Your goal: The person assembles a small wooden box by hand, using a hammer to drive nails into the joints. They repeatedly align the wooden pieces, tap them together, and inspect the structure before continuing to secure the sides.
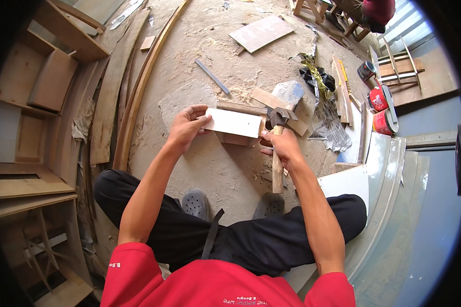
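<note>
My left hand (185,128) grips the left end of a small white rectangular board (231,123), thumb on top. My right hand (288,148) is closed around the wooden handle of a claw hammer (277,176). The hammer's dark metal head points away from me, and its handle hangs toward my feet. Fingers of the right hand also lie at the board's right end, where a raw wood edge shows. Beneath the board is a wooden block (235,139), mostly covered. A narrow wood strip (241,107) shows just beyond the board.
A metal ruler-like strip (212,76) and a flat panel (261,33) lie on the dusty floor. Long planks (143,87) and wooden cabinet frames (51,77) stand left. Red cans (378,98), crumpled foil (329,130) and glossy sheets (389,194) are right. Another person (376,13) is far right.
</note>
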The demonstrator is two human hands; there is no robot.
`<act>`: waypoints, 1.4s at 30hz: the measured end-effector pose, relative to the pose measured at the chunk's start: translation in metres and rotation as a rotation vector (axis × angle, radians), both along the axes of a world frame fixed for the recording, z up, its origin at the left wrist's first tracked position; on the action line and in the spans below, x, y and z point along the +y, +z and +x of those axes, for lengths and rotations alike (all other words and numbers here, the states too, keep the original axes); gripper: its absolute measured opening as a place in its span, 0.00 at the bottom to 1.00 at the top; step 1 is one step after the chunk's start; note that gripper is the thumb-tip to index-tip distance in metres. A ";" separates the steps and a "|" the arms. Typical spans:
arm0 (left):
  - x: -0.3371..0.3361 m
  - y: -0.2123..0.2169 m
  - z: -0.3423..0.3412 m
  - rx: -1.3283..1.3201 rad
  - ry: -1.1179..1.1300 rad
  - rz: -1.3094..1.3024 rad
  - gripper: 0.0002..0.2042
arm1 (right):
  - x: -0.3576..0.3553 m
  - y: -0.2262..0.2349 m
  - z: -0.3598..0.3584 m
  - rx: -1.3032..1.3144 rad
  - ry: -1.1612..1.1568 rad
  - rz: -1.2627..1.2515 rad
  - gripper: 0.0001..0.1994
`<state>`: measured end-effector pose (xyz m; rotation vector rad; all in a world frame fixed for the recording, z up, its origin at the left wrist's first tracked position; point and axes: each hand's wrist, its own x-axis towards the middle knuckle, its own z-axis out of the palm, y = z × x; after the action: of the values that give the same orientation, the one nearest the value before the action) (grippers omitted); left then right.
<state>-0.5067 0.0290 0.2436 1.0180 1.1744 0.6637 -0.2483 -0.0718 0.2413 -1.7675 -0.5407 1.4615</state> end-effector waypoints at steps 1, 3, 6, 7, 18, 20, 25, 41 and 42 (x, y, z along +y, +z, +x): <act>0.001 -0.001 0.001 0.017 0.002 0.008 0.21 | 0.000 -0.003 0.001 0.000 -0.009 0.009 0.14; 0.000 -0.001 0.003 0.053 0.006 0.020 0.22 | 0.000 0.006 -0.004 -0.001 -0.008 0.012 0.14; 0.002 -0.002 0.004 0.074 0.001 0.026 0.23 | 0.001 0.007 -0.004 0.009 0.000 0.006 0.14; 0.003 -0.006 0.005 0.059 -0.003 0.020 0.23 | 0.001 0.006 -0.003 0.014 0.003 0.003 0.14; 0.003 -0.006 0.014 0.114 0.071 0.042 0.21 | -0.002 -0.001 -0.006 0.004 -0.004 0.041 0.11; 0.001 -0.009 0.015 0.099 0.067 0.090 0.23 | -0.002 -0.007 -0.004 -0.051 -0.014 0.064 0.10; -0.004 -0.003 0.015 0.065 0.051 0.105 0.24 | -0.003 -0.010 -0.005 -0.131 -0.065 0.145 0.08; -0.020 -0.011 0.026 0.005 0.059 0.177 0.21 | -0.007 0.007 -0.016 -0.327 -0.056 0.217 0.10; -0.020 -0.013 0.025 0.010 0.060 0.191 0.21 | -0.008 0.009 -0.019 -0.386 -0.050 0.223 0.09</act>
<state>-0.4815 0.0089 0.2307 1.1501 1.1700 0.8311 -0.2672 -0.0795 0.2501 -1.8723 -0.8166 0.9841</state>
